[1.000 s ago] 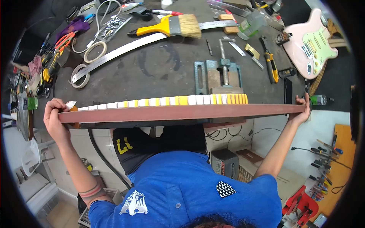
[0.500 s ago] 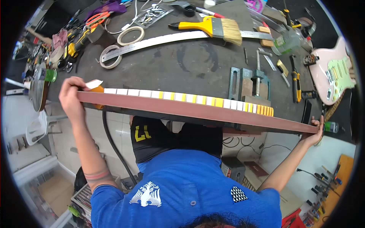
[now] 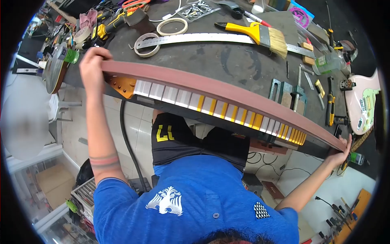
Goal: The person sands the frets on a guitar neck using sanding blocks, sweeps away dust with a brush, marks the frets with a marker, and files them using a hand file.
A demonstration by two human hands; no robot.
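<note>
A long, straight reddish-brown bar [image 3: 203,82], apparently a sanding beam, runs across the bench's near side. My left hand [image 3: 92,67] is closed round its left end, and my right hand [image 3: 340,153] grips the right end, with some fingers extended. Just on my side of the bar lies a guitar neck [image 3: 183,96], its fretboard covered in white and yellow tape strips between the frets. The orange-brown headstock [image 3: 123,86] with tuner holes shows at the left. Whether the bar touches the neck, I cannot tell.
Beyond the bar lie a steel ruler [image 3: 203,38], tape rolls [image 3: 172,27] and a yellow-handled brush [image 3: 260,34]. A vise [image 3: 298,91] stands on the right, near pliers [image 3: 330,101] and a pink guitar body [image 3: 359,95]. Small tools crowd the left side.
The bar has shifted away from my body to the neck's far side, both hands moving with it. More of the taped fretboard and the headstock now shows. The camera view has shifted too.
</note>
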